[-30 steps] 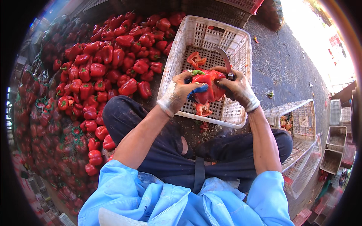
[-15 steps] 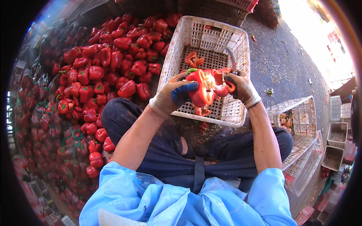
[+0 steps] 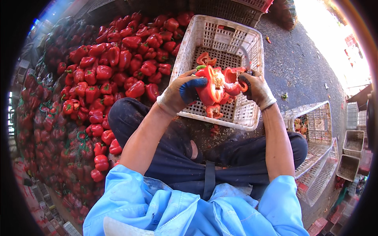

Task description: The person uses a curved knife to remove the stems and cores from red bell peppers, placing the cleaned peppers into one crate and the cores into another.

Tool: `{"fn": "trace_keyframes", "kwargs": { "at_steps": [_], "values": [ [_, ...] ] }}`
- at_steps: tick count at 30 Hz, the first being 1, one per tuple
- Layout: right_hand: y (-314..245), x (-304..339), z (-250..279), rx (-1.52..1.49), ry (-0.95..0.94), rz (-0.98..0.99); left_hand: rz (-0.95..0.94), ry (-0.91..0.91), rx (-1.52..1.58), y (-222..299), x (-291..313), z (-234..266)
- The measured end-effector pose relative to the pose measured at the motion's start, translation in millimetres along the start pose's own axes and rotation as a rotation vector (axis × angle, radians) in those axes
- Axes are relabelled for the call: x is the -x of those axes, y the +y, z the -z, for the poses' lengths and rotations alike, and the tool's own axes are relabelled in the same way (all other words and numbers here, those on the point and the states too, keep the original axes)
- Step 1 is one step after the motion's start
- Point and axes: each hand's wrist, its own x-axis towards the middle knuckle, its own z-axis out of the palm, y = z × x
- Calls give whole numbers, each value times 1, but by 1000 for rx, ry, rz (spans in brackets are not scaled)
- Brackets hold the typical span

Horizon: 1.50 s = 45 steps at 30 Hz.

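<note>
My left hand [image 3: 180,93], in a glove with blue fingertips, is closed round a cut-open red bell pepper [image 3: 206,93] with its pale seed core and green stem showing. My right hand [image 3: 258,89], also gloved, grips a hollow piece of red pepper [image 3: 232,75]. A curved knife [image 3: 246,59] sticks up from that same hand, its handle mostly hidden in the fingers. Both hands are above a white plastic crate [image 3: 252,128]. Inside the crate lie cut pepper pieces [image 3: 205,59], with more just below the held pepper.
A big heap of whole red peppers [image 3: 104,72] spreads on the left, beside net sacks of peppers [image 3: 43,129]. Another white crate [image 3: 315,114] lies tipped to the right, and smaller crates [image 3: 348,166] stand farther right. My crossed legs [image 3: 157,145] are below the crate.
The piece in my right hand has turned and opened away from the pepper in my left hand. The knife has tilted slightly with it. The left hand keeps its hold.
</note>
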Motion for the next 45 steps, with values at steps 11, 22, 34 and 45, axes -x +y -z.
{"fn": "trace_keyframes", "kwargs": {
  "at_steps": [11,22,34,45],
  "values": [
    [-25,40,-35,6,-251,44,-268,194,-1122,-32,-16,1],
    [13,21,-52,210,-232,20,-350,278,-1460,-43,-13,-6],
    [32,15,-48,-65,-216,4,-433,234,-1368,-43,-13,-12],
    [21,23,-50,-66,-228,37,-685,176,-1326,-45,-13,-12]
  ]
}}
